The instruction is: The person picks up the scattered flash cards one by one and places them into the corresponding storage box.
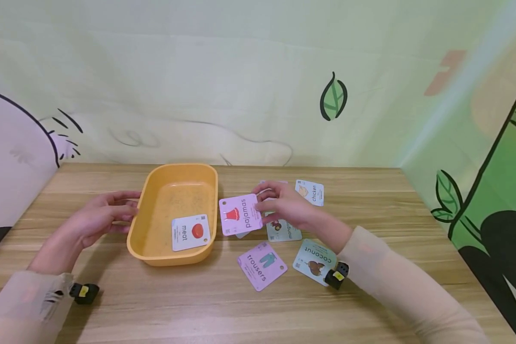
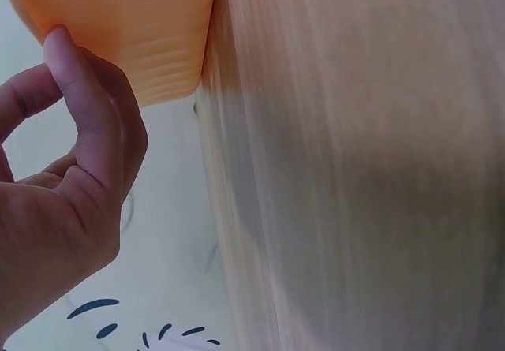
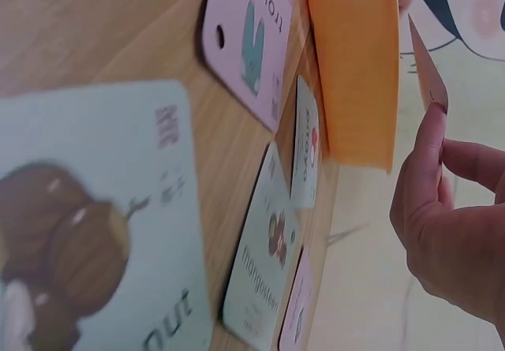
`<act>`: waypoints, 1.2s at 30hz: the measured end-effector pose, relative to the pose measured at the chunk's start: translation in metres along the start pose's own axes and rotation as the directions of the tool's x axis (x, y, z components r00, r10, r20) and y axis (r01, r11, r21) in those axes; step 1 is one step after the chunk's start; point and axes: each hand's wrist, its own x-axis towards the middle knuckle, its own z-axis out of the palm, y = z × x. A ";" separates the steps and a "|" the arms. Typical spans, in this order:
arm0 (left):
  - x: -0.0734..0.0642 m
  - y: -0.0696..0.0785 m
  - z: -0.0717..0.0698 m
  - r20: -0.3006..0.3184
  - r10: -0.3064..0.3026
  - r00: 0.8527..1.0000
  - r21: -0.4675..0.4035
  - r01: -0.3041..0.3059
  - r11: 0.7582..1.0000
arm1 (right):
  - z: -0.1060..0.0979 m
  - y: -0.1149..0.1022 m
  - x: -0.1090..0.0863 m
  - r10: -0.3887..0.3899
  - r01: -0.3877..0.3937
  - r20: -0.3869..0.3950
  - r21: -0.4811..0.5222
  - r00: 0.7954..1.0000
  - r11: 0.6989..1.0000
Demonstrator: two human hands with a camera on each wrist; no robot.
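Note:
My right hand point(image 1: 289, 204) pinches a pink "pajamas" card point(image 1: 234, 215) between thumb and fingers, raised just right of the yellow tray point(image 1: 159, 262). Seen in the right wrist view, that card point(image 3: 427, 67) is nearly edge-on. At the tray's left side is my left hand point(image 1: 101, 215), its fingers loosely bent. In the left wrist view a fingertip of this hand point(image 2: 87, 138) touches the tray's outer wall point(image 2: 150, 28). Inside the tray lies a white "meat" card point(image 1: 185, 234). Under my right hand and partly hidden is a "mangosteen" card point(image 1: 290, 233).
Near the tray are a pink "trousers" card point(image 1: 262, 267), a "coconut" card point(image 1: 311, 260) below the right wrist and a "chicken" card point(image 1: 316, 191) farther back. A potato card point(image 3: 306, 150) and another pink card point(image 3: 296, 304) show in the right wrist view. A printed cloth point(image 1: 258, 95) hangs behind the table.

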 end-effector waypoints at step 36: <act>0.001 0.000 0.001 0.010 0.008 1.000 0.001 -0.008 1.000 | 0.077 -0.004 0.032 -0.008 0.008 -0.011 -0.012 1.000 1.000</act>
